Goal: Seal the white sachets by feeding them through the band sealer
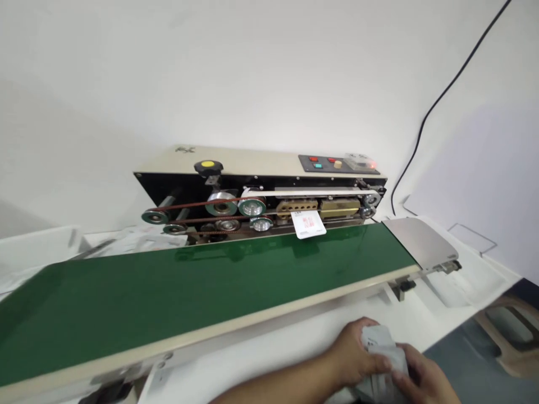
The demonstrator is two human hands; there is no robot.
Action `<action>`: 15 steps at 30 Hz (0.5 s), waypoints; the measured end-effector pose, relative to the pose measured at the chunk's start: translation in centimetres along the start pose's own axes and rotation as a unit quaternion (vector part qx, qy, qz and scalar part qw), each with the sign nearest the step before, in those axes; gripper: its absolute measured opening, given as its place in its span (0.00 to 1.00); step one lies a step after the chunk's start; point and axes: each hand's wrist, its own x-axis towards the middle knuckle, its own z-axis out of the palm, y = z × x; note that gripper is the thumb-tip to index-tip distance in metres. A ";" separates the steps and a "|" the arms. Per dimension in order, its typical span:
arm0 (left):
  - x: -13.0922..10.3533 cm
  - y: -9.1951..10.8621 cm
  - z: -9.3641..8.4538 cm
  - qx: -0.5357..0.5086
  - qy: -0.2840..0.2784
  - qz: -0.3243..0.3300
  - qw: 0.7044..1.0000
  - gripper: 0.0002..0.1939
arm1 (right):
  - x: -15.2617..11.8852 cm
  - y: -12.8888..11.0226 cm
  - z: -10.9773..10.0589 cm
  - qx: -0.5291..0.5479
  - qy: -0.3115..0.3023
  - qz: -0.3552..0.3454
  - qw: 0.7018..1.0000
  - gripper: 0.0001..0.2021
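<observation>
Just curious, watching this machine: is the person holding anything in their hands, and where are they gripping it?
Yes: both hands hold a small stack of white pouches. The left hand grips its left side, the right hand its right edge.

No legible text: red print on the small white pouch (pixel 309 224) and the sealer (pixel 252 185) too blurred.

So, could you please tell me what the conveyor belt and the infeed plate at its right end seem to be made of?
Conveyor belt: smooth green rubber or PVC, judging by its faint sheen and reflections. Infeed plate: bare grey brushed metal, probably steel.
</observation>
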 end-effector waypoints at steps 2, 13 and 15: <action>-0.1 0.2 0.1 -0.029 -0.010 0.016 0.999 0.37 | -0.2 -0.6 -0.1 0.057 0.010 0.041 0.997 0.22; -0.4 0.7 0.5 -0.029 -0.003 -0.009 1.000 0.32 | -0.1 -1.1 -0.8 0.369 0.126 0.176 0.904 0.21; -0.5 0.9 0.5 -0.024 0.001 -0.016 1.000 0.31 | 0.0 -1.7 -1.7 0.331 0.172 0.159 0.914 0.22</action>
